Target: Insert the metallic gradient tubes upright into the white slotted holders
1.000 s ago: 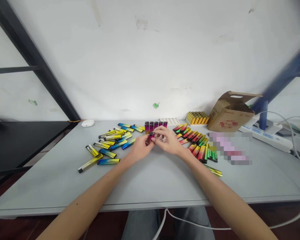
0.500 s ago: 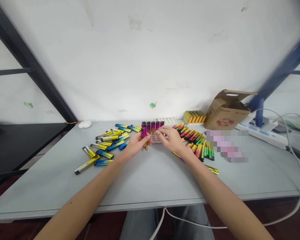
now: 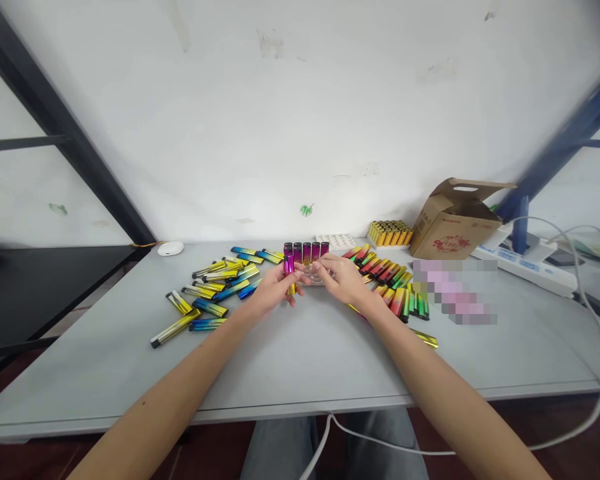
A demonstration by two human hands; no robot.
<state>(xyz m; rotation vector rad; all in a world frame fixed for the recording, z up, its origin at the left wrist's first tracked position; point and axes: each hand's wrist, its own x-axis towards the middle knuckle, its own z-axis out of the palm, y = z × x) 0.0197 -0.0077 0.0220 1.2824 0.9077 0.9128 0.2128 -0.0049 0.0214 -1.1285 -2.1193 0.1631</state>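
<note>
A purple lighter with a yellow lower end point(image 3: 289, 265) stands upright in my left hand point(image 3: 273, 288), pinched between thumb and fingers. My right hand point(image 3: 344, 279) is closed with thumb and fingertips together over the near part of a white holed tray point(image 3: 316, 279); whatever it may hold is hidden. Behind both hands, a row of purple lighters point(image 3: 307, 253) with black tops stands upright along the tray's far side. My right hand covers part of that tray.
Loose yellow and blue lighters point(image 3: 220, 273) lie to the left, red, yellow and green ones point(image 3: 385, 273) to the right. Against the wall are another white holed tray point(image 3: 336, 241), a filled tray of yellow lighters point(image 3: 391, 235), a cardboard box point(image 3: 455, 223) and a power strip point(image 3: 530, 267).
Both hands stay almost in place. The fingers of my left hand have shifted a little around the lighter, which now stands slightly straighter.
</note>
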